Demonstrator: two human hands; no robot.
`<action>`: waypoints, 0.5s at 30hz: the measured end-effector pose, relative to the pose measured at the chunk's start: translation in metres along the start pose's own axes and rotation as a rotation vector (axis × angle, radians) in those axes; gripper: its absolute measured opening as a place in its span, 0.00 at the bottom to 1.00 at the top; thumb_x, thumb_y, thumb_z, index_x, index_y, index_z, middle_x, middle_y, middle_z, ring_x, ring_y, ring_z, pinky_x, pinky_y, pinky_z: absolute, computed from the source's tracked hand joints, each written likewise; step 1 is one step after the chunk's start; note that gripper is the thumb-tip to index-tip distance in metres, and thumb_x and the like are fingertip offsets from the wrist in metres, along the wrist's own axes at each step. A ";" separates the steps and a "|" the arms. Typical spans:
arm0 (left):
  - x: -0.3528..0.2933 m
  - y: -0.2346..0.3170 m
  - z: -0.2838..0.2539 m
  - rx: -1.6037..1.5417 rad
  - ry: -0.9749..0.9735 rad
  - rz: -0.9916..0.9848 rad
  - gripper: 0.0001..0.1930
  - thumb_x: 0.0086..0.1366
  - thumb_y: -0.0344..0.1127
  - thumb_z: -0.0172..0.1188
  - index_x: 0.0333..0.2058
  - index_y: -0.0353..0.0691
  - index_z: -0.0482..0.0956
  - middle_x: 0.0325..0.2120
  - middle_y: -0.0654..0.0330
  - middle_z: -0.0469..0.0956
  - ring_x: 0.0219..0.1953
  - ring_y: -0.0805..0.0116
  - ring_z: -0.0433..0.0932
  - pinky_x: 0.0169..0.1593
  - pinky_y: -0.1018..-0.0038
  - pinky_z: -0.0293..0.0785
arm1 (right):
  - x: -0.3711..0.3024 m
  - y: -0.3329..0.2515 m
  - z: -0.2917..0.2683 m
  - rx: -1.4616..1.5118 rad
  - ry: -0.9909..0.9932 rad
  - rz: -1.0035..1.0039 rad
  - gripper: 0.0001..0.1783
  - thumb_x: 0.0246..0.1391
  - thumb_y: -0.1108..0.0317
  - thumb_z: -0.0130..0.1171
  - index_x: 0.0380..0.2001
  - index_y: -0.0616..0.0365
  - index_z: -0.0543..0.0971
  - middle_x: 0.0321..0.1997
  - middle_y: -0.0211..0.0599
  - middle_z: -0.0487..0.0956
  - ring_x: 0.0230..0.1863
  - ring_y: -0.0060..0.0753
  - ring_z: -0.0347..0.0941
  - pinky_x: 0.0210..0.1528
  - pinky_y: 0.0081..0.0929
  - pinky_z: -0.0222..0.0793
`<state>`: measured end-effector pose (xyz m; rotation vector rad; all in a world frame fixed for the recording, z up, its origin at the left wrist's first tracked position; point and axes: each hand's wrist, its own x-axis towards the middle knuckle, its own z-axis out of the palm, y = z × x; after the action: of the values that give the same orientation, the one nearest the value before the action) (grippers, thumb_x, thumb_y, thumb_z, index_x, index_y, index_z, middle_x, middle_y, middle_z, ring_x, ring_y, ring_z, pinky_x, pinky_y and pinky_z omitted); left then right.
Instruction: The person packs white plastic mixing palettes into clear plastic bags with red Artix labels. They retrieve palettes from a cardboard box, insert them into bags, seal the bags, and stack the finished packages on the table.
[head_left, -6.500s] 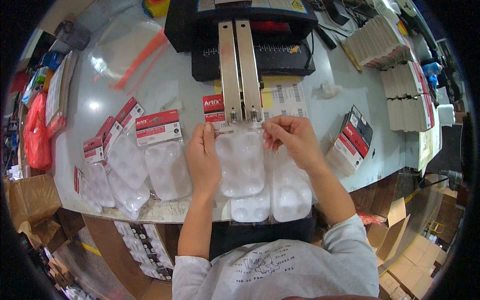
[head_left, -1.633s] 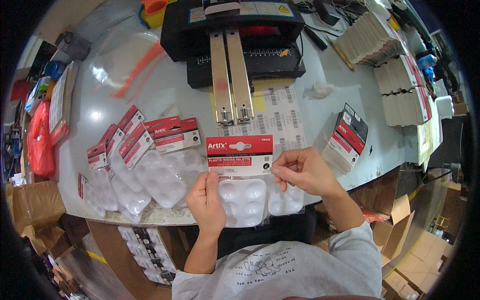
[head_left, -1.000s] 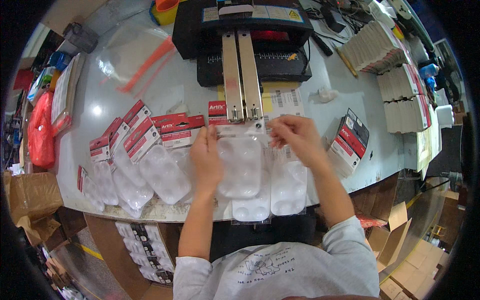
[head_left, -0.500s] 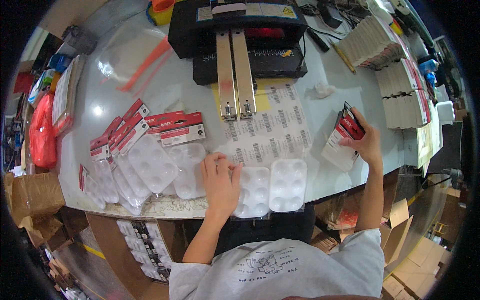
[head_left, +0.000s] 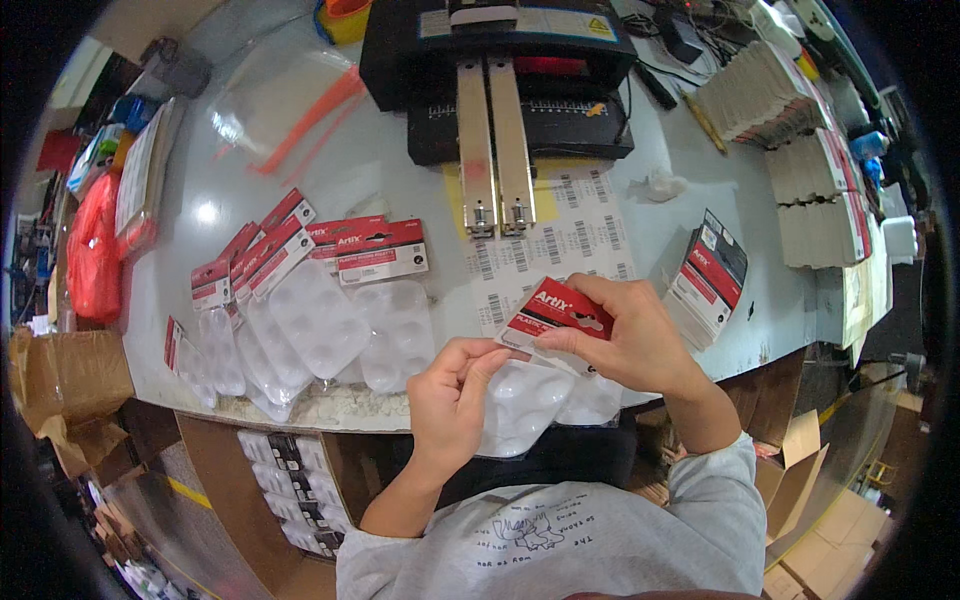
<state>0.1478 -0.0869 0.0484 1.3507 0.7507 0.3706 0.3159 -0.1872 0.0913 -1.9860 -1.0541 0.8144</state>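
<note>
In front of me my right hand [head_left: 635, 340] grips a folded red-and-white header card [head_left: 545, 308] with the thumb on its face. My left hand [head_left: 447, 405] has thumb and forefinger pinched at the card's lower left corner, by the top of a clear bag. In that bag is a white plastic paint palette [head_left: 520, 405], tilted at the table's front edge. A second bagged palette [head_left: 592, 400] lies beside it, partly under my right hand. On the left lie several carded palettes [head_left: 315, 320] in an overlapping pile. A stack of header cards [head_left: 705, 285] rests to the right.
A black machine [head_left: 500, 70] with two metal arms stands at the back, over a sheet of barcode labels [head_left: 560, 245]. Tall card stacks [head_left: 815, 170] line the right side. Clear plastic bags [head_left: 275, 95] lie back left. A carton [head_left: 275, 500] stands below the table.
My right hand has come from the card stack to the middle with a header card. My left hand has closed to a pinch, and the palette by it has tilted. The view has shifted slightly.
</note>
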 end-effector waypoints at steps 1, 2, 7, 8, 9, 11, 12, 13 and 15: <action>0.001 -0.001 -0.001 0.009 0.005 -0.023 0.07 0.63 0.30 0.56 0.34 0.30 0.77 0.25 0.62 0.80 0.28 0.83 0.72 0.33 0.84 0.69 | 0.002 -0.001 0.000 -0.019 -0.028 0.043 0.21 0.44 0.55 0.65 0.30 0.64 0.75 0.22 0.50 0.75 0.23 0.54 0.71 0.26 0.36 0.66; 0.001 -0.002 -0.001 0.034 0.021 -0.009 0.07 0.62 0.30 0.57 0.33 0.30 0.77 0.24 0.63 0.79 0.27 0.84 0.71 0.32 0.85 0.67 | 0.004 -0.001 0.000 -0.005 -0.031 -0.026 0.21 0.44 0.55 0.65 0.30 0.63 0.75 0.22 0.50 0.75 0.23 0.54 0.71 0.26 0.36 0.66; 0.005 -0.006 0.000 0.073 -0.026 -0.005 0.06 0.61 0.30 0.58 0.31 0.32 0.77 0.19 0.68 0.75 0.22 0.86 0.65 0.26 0.85 0.62 | 0.005 0.003 -0.005 -0.071 -0.150 -0.005 0.19 0.44 0.56 0.65 0.30 0.62 0.75 0.22 0.50 0.75 0.25 0.55 0.72 0.27 0.36 0.66; 0.005 -0.007 -0.001 0.121 -0.021 0.038 0.07 0.61 0.31 0.58 0.31 0.32 0.77 0.19 0.68 0.75 0.23 0.86 0.65 0.26 0.85 0.62 | 0.006 0.006 -0.006 -0.086 -0.140 -0.056 0.20 0.43 0.57 0.66 0.31 0.63 0.76 0.21 0.47 0.75 0.23 0.46 0.69 0.26 0.33 0.65; 0.006 -0.007 -0.001 0.169 -0.019 0.080 0.07 0.62 0.31 0.58 0.31 0.32 0.77 0.19 0.68 0.75 0.23 0.85 0.65 0.26 0.85 0.63 | 0.007 0.009 -0.007 -0.100 -0.128 -0.106 0.20 0.42 0.58 0.68 0.32 0.63 0.77 0.20 0.43 0.74 0.20 0.37 0.67 0.25 0.29 0.64; 0.007 -0.007 -0.003 0.189 0.045 0.134 0.08 0.62 0.32 0.57 0.31 0.31 0.78 0.20 0.67 0.74 0.24 0.84 0.66 0.28 0.84 0.63 | 0.010 0.018 -0.009 -0.072 -0.055 -0.121 0.20 0.41 0.58 0.69 0.31 0.63 0.77 0.18 0.39 0.75 0.18 0.29 0.67 0.24 0.27 0.64; 0.007 -0.006 -0.005 0.160 0.110 0.144 0.09 0.63 0.33 0.56 0.32 0.31 0.78 0.20 0.67 0.74 0.24 0.84 0.66 0.28 0.84 0.63 | 0.011 0.023 -0.010 -0.030 0.002 -0.088 0.20 0.41 0.56 0.68 0.30 0.62 0.77 0.19 0.39 0.76 0.19 0.31 0.70 0.25 0.27 0.64; 0.008 -0.007 -0.005 0.129 0.179 0.153 0.09 0.63 0.33 0.56 0.32 0.31 0.78 0.21 0.67 0.74 0.25 0.83 0.66 0.29 0.83 0.64 | 0.011 0.029 -0.009 0.011 0.055 -0.057 0.21 0.42 0.54 0.67 0.28 0.61 0.77 0.19 0.38 0.76 0.20 0.32 0.72 0.25 0.28 0.65; 0.012 -0.009 -0.007 0.092 0.252 0.116 0.10 0.64 0.34 0.55 0.33 0.31 0.78 0.22 0.66 0.75 0.26 0.82 0.66 0.31 0.83 0.64 | 0.007 0.039 -0.006 0.146 -0.077 0.073 0.17 0.45 0.56 0.65 0.29 0.62 0.80 0.21 0.31 0.78 0.20 0.19 0.70 0.25 0.21 0.64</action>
<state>0.1503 -0.0761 0.0367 1.4544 0.9090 0.6128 0.3389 -0.1985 0.0610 -1.8919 -0.9414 0.9859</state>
